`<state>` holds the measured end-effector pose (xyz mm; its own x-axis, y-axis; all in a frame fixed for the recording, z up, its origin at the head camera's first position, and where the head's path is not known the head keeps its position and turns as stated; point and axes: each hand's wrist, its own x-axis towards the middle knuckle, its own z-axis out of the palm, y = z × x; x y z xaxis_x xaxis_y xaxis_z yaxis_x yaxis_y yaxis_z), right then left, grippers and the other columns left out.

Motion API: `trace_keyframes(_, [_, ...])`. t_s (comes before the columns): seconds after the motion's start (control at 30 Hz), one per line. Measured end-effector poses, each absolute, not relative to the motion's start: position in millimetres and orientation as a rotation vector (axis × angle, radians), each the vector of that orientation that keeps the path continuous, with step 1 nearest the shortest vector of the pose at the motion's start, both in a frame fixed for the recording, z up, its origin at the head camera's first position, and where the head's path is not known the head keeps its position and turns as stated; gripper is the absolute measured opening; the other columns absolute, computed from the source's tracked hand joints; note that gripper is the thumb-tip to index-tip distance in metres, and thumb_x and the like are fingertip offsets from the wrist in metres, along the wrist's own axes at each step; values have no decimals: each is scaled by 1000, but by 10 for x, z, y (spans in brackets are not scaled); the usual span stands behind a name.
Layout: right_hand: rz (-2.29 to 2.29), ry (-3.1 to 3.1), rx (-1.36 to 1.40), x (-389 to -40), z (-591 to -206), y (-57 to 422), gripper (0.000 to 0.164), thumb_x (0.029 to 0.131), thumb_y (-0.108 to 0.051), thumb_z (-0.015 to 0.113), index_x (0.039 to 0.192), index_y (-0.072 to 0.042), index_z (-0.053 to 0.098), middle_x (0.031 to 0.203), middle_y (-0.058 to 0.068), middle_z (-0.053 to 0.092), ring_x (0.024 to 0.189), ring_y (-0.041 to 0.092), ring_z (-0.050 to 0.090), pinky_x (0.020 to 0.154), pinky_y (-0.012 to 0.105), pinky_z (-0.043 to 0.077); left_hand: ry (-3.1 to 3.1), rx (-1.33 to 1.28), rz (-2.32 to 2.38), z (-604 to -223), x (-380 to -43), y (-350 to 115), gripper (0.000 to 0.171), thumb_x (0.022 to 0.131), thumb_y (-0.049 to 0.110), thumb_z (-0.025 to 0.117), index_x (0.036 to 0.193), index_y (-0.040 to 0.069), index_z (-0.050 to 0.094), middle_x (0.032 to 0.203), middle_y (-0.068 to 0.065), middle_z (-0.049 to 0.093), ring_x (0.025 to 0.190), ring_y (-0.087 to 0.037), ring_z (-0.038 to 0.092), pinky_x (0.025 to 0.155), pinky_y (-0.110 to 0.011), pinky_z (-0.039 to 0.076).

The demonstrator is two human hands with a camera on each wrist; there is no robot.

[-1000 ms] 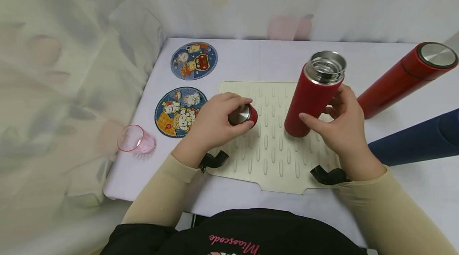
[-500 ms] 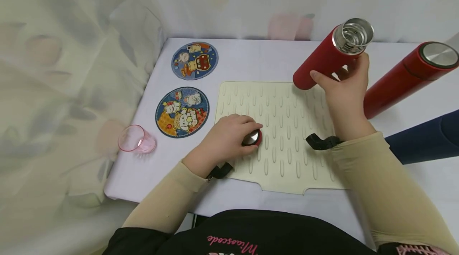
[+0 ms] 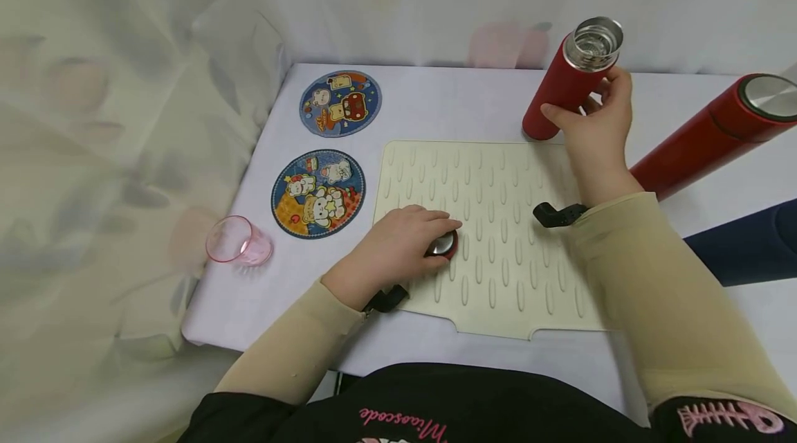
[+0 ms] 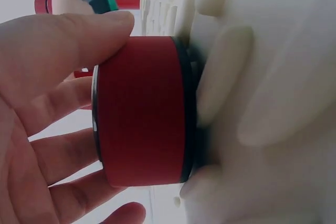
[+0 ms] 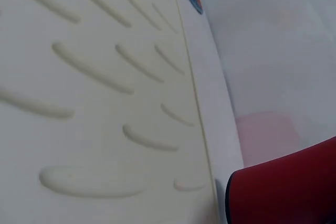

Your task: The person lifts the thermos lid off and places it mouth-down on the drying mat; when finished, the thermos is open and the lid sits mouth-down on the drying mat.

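Observation:
My left hand (image 3: 401,247) pinches a red flask lid (image 3: 443,243) with a steel top, low over the ribbed cream mat (image 3: 492,311). The left wrist view has the lid (image 4: 142,111) large, its black-edged rim right at the mat's ridges, thumb on one side and fingers on the other. My right hand (image 3: 596,130) grips a red thermos flask (image 3: 560,93) from its right side. Uncapped, the flask shows a steel mouth with a strainer inside, and its base is at the mat's back edge. The right wrist view catches only the lower part of that flask (image 5: 286,187).
A second red thermos (image 3: 703,142), with its lid on, stands to the right. Nearer is a dark blue bottle (image 3: 741,246), partly behind my right sleeve. On the left are two round cartoon coasters (image 3: 340,104) and a pink clear cup (image 3: 239,242). A pale curtain borders the table.
My right hand has carried the open flask from above the mat to its back edge. My left hand has come down and slightly right with the lid onto the mat.

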<state>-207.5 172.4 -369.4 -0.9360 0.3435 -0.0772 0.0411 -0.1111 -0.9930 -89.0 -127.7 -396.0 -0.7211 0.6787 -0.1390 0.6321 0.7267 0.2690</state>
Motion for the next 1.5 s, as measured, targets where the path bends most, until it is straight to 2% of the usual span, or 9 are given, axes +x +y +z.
trace_keyframes(0.2, [2133, -2027, -495, -2153, -3767, 1766, 83, 93, -2, 85, 156, -37, 43, 159, -6, 49, 155, 22, 48, 127, 33, 43, 2707, 1010, 300, -3954, -883, -1286, 60, 100, 39, 83, 154, 18, 66, 152, -3, 68, 136, -26, 68, 113, -45, 55])
trace_keyframes(0.4, [2093, -2100, -546, -2200, -3796, 1774, 85, 96, -10, 85, 161, -39, 39, 166, -7, 46, 158, 19, 44, 128, 37, 43, 2737, 994, 368, -3903, -889, -1330, 61, 98, 42, 85, 151, 17, 68, 145, -1, 72, 132, -23, 69, 113, -44, 55])
trace_keyframes(0.57, [2025, -2204, -586, -2238, -3786, 1786, 85, 99, -20, 84, 165, -41, 35, 170, -8, 43, 159, 17, 42, 129, 38, 41, 2819, 995, 447, -3844, -903, -1377, 53, 101, 41, 81, 147, 16, 72, 139, 0, 76, 130, -22, 71, 115, -43, 54])
trace_keyframes(0.7, [1986, -2258, -584, -2264, -3786, 1790, 83, 101, -24, 81, 167, -41, 34, 170, -7, 43, 158, 17, 44, 129, 37, 41, 2880, 1014, 490, -3806, -903, -1415, 46, 103, 37, 78, 143, 15, 74, 134, -1, 78, 125, -22, 73, 111, -42, 57])
trace_keyframes(1.0, [1911, -2354, -612, -2238, -3789, 1763, 83, 105, -32, 76, 172, -44, 29, 176, -9, 39, 159, 16, 42, 130, 39, 40, 2927, 1073, 577, -3790, -889, -1479, 42, 103, 36, 79, 139, 14, 77, 126, -2, 81, 119, -20, 76, 106, -40, 60])
trace_keyframes(1.2, [1833, -2363, -532, -1968, -3786, 1809, 80, 106, -29, 75, 171, -45, 32, 175, -8, 42, 153, 17, 51, 123, 35, 49, 2928, 1112, 598, -3807, -881, -1485, 42, 103, 37, 79, 138, 14, 77, 125, -1, 81, 117, -20, 76, 104, -40, 60])
trace_keyframes(1.4, [1701, -2367, -441, -1511, -3796, 1799, 75, 106, -24, 74, 170, -40, 37, 167, -3, 51, 144, 16, 59, 118, 29, 51, 2926, 1134, 601, -3803, -875, -1471, 43, 102, 37, 81, 137, 14, 78, 125, -1, 81, 116, -20, 77, 104, -40, 61])
trace_keyframes(1.5, [1653, -2298, -434, -1288, -3792, 1782, 68, 105, -19, 74, 165, -35, 45, 159, -4, 57, 136, 12, 61, 111, 25, 52, 2919, 1118, 595, -3790, -859, -1458, 43, 102, 37, 81, 138, 14, 77, 126, -1, 81, 117, -20, 76, 105, -40, 60])
